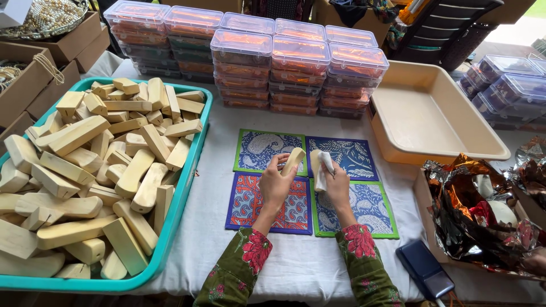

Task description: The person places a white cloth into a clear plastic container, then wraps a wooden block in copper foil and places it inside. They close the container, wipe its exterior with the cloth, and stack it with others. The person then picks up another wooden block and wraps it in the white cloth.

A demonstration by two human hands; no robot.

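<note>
My left hand (276,183) grips a pale wooden block (294,160) and holds it above several patterned fabric squares (364,211) laid on the white cloth. Against the block's right side, my right hand (336,183) presses a folded white cloth (322,173). Both sleeves are green with red flowers. A teal tray (181,199) on the left is heaped with several more pale wooden blocks (91,176).
Stacks of clear lidded boxes (296,71) with orange contents stand behind the squares. An empty beige tray (432,113) sits at the right. A box of crumpled foil wrap (489,210) and a dark blue case (425,268) lie near right. Cardboard boxes (34,79) stand far left.
</note>
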